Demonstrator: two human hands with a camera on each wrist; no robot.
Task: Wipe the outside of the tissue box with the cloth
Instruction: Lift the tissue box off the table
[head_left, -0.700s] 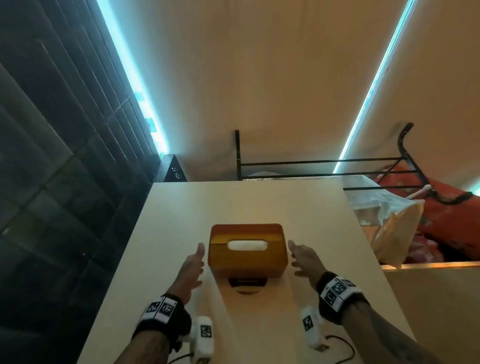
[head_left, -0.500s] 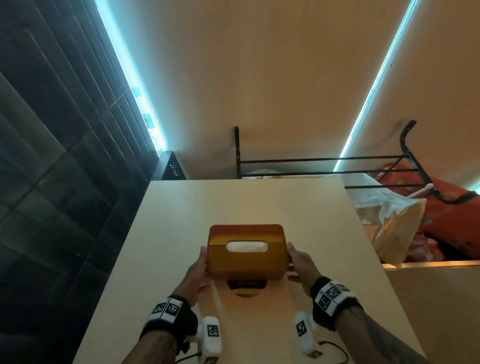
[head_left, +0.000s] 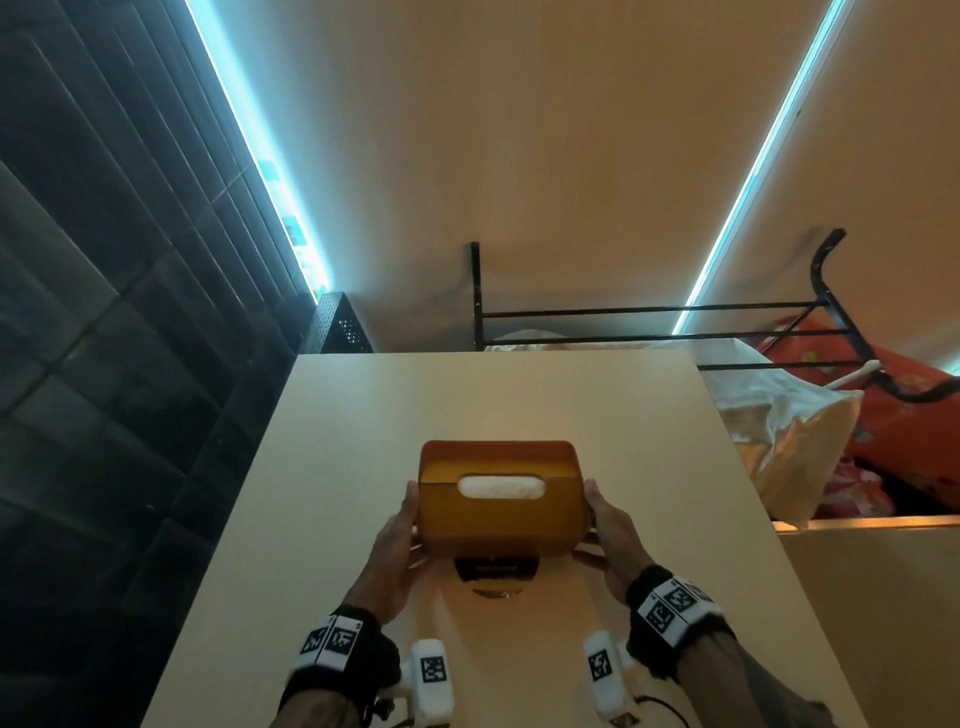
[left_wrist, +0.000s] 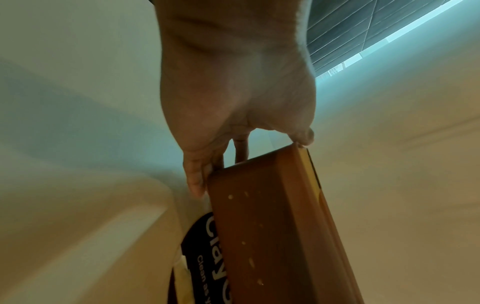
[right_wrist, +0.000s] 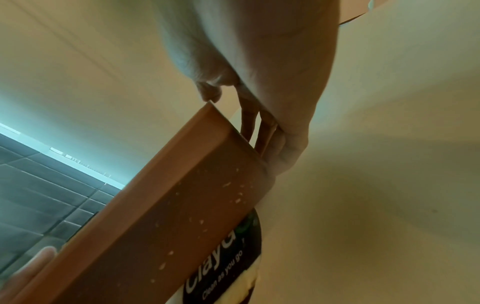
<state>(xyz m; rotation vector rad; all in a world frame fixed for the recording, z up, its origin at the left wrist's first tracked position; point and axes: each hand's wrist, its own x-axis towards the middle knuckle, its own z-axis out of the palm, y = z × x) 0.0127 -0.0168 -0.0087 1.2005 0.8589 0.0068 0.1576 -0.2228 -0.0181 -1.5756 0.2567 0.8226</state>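
Orange tissue box (head_left: 497, 512), white tissue (head_left: 501, 487) inside, both hands gripping its ends

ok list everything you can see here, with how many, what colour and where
tissue box: one, orange-brown, pale specks on its near side, held between both hands over the table
tissue: one, white, in the box's top slot
black packet: one, white lettering, on the table under the box
table: one, pale beige
metal rack: one, black, behind the table
bag: one, whitish, right of the table
left hand: grips the box's left end
right hand: grips the box's right end
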